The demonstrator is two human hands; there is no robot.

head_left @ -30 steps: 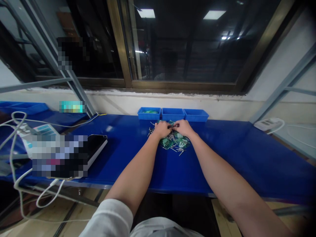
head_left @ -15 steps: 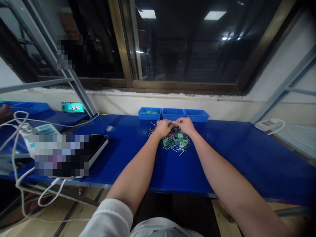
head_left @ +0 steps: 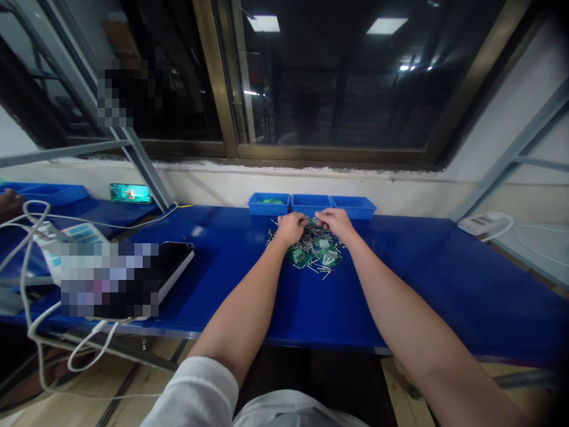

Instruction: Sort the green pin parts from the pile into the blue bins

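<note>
My left hand (head_left: 291, 229) is over the back left of a heap of silvery screw-like metal pins (head_left: 306, 244). Its fingers are closed; what they grip is too small to make out. Just to the right, my right hand (head_left: 336, 223) pinches thumb and finger together at the heap's far edge. Something thin and pale seems to be at those fingertips, but its kind is unclear. The hands are close together, with a small gap between them. Green circuit boards (head_left: 326, 256) with white parts lie among the pins, partly covered by them.
Behind the heap stand three blue bins: a left bin (head_left: 269, 210) with green pieces inside, a middle bin (head_left: 310, 209) and a right bin (head_left: 354, 212). A phone (head_left: 130, 193) with a lit screen, a black-topped device (head_left: 176, 256), white cables and another person's hand (head_left: 11, 204) are leftward.
My hands have moved slightly apart, the right one a little upward and to the right. More of the heap shows between them.
</note>
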